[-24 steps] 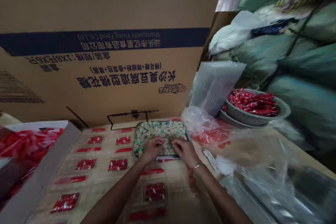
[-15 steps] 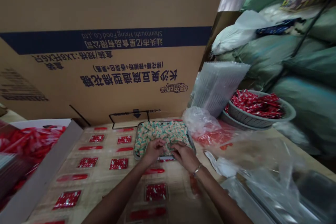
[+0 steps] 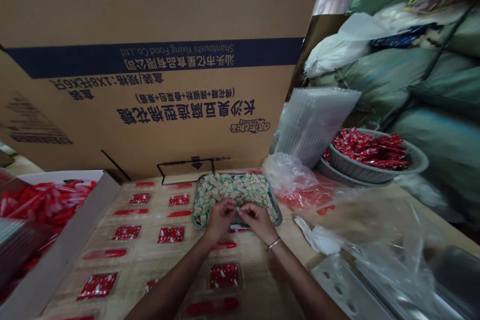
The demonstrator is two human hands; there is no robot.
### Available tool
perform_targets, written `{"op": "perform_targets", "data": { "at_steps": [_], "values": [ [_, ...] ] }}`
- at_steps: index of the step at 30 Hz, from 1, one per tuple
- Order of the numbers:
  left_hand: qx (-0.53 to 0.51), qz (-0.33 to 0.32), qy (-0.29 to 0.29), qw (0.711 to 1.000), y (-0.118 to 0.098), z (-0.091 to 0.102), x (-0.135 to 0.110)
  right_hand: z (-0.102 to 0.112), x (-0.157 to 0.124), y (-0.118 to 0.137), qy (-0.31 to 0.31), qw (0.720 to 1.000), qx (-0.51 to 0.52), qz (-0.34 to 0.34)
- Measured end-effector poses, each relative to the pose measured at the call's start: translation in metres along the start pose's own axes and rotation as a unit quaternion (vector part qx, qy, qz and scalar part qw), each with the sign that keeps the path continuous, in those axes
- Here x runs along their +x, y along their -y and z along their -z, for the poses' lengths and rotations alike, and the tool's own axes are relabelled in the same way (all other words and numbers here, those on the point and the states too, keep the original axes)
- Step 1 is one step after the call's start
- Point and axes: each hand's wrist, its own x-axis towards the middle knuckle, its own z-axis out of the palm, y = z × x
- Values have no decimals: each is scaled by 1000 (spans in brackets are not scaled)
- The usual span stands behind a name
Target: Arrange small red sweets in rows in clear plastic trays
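Observation:
A metal tray (image 3: 279,217) stands against the carton, filled with small cream-and-teal pieces (image 3: 228,185) that look like wrapped candies. Over its near edge my left hand (image 3: 221,217) is closed, thumb and fingers pinched. Facing it, my right hand (image 3: 259,220), with a bangle on the wrist, is pinched too. The fingertips of both hands nearly meet; a tiny greenish bit shows between them, too small to name. Clear plastic trays holding red printed sachets (image 3: 171,234) and red stick-like pieces (image 3: 131,211) lie in rows to the left and below my forearms.
A large printed carton (image 3: 180,15) walls off the back. At left, a white box (image 3: 84,230) holds many red pieces. To the right are stacked clear trays (image 3: 313,125), a grey basket (image 3: 416,162) of red sachets, plastic bags (image 3: 288,175) and metal trays (image 3: 337,280). Sacks (image 3: 438,145) are piled beyond.
My right hand has moved slightly left, and its fingertips have come together with those of my left hand. The view has shifted a little.

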Motion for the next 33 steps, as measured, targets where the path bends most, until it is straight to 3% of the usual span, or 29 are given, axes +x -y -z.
{"op": "perform_targets", "data": {
  "at_steps": [8, 15, 24, 29, 33],
  "values": [
    [-30, 17, -27, 999, -4, 2, -3, -10, -3, -1, -22, 997, 75, -16],
    [-55, 30, -27, 998, -9, 3, -11, -11, -3, 1, -36, 999, -3, -5],
    [-67, 71, -23, 995, -8, 7, -11, 9, 26, 8, -30, 992, -120, 17],
    [-70, 72, -23, 995, -4, 8, -10, 11, 18, 2, -26, 996, -80, 23],
    [-70, 68, -6, 995, -3, 6, -8, 3, 10, 0, 30, 999, -10, 26]
  ]
}}
